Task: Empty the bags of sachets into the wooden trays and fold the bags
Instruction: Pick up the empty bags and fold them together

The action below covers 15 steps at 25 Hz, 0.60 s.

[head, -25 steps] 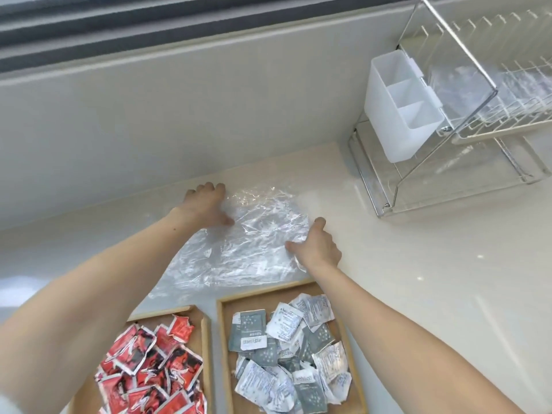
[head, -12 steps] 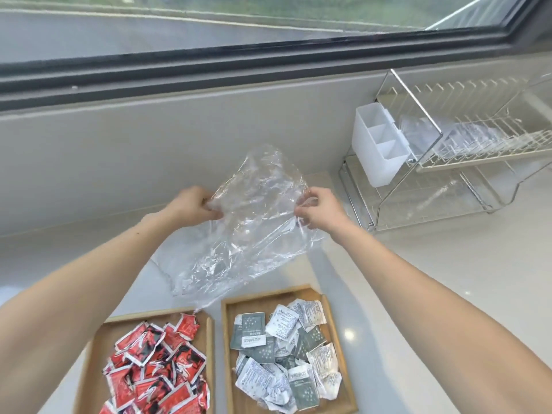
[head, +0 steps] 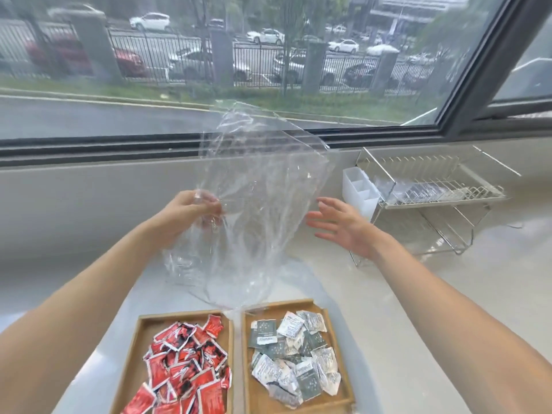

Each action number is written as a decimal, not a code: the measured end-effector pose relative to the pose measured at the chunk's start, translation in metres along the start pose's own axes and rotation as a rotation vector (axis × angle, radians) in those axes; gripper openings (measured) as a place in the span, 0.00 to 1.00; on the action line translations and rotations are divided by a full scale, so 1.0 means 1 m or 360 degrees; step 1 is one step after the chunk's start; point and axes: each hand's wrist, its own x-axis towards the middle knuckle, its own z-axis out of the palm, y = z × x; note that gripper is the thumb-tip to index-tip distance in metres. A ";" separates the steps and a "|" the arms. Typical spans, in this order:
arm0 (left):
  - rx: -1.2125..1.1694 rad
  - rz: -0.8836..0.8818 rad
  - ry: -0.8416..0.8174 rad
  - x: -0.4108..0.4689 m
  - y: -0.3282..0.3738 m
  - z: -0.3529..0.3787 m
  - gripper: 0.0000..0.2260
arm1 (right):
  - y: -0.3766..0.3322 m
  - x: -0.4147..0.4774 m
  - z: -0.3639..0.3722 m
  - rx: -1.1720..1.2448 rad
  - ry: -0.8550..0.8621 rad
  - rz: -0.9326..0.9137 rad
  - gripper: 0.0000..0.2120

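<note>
A clear, crinkled plastic bag [head: 263, 204] hangs in the air above the counter, empty. My left hand [head: 191, 213] pinches its left edge. Beside the bag's right edge my right hand [head: 340, 225] is open with fingers spread, not gripping it. Below, two wooden trays sit side by side near me. The left tray [head: 140, 354] holds red sachets [head: 185, 372]; the right tray [head: 343, 392] holds grey and white sachets [head: 295, 351]. The bag's lower tip hangs just above the gap between the trays.
A wire dish rack [head: 433, 198] with a white plastic caddy [head: 358, 189] stands at the right on the pale counter [head: 448, 294]. A low wall [head: 89, 198] and a window [head: 209, 70] run behind.
The bag was lifted off the counter and raised higher. My right hand let go of its right edge and opened. The view tilted up toward the window.
</note>
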 end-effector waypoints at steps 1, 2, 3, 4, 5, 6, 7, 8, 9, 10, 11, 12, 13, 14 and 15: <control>-0.0108 0.0013 0.0002 -0.010 0.008 0.002 0.04 | 0.002 -0.010 0.011 0.0044 -0.0023 -0.0006 0.44; -0.0193 0.0035 0.0002 -0.020 0.015 0.006 0.05 | 0.005 -0.021 0.022 0.0078 -0.0047 -0.0006 0.45; -0.0250 0.0047 0.0011 -0.030 0.022 0.011 0.06 | 0.007 -0.030 0.033 0.0113 -0.0068 -0.0009 0.45; -0.0268 0.0068 0.0024 -0.040 0.027 0.018 0.06 | 0.007 -0.041 0.044 0.0127 -0.0084 -0.0024 0.44; -0.0285 0.0081 0.0043 -0.050 0.031 0.026 0.05 | 0.007 -0.050 0.053 0.0133 -0.0089 -0.0042 0.44; -0.0296 0.0093 0.0068 -0.059 0.034 0.034 0.04 | 0.006 -0.059 0.061 0.0130 -0.0074 -0.0060 0.42; -0.0319 0.0088 0.0094 -0.070 0.040 0.043 0.03 | 0.005 -0.068 0.066 0.0130 -0.0033 -0.0080 0.39; -0.0360 0.0081 0.0107 -0.079 0.043 0.053 0.03 | 0.004 -0.079 0.069 0.0126 0.0030 -0.0100 0.34; -0.0411 0.0066 0.0122 -0.092 0.047 0.064 0.03 | 0.002 -0.091 0.068 0.0115 0.0095 -0.0119 0.29; -0.0461 0.0051 0.0133 -0.104 0.051 0.074 0.04 | 0.000 -0.105 0.066 0.0111 0.0137 -0.0134 0.25; -0.0506 0.0024 0.0142 -0.116 0.056 0.084 0.06 | -0.003 -0.119 0.061 0.0129 0.0136 -0.0157 0.22; -0.0528 0.0011 0.0150 -0.129 0.059 0.093 0.10 | -0.007 -0.135 0.055 0.0153 0.0103 -0.0191 0.19; -0.0544 0.0010 0.0142 -0.142 0.064 0.102 0.16 | -0.010 -0.151 0.048 0.0160 0.0073 -0.0232 0.17; -0.0552 0.0016 0.0126 -0.154 0.069 0.111 0.25 | -0.014 -0.169 0.039 0.0139 0.0068 -0.0281 0.15; -0.0552 -0.0003 0.0104 -0.166 0.075 0.119 0.33 | -0.018 -0.184 0.031 0.0100 0.0082 -0.0330 0.14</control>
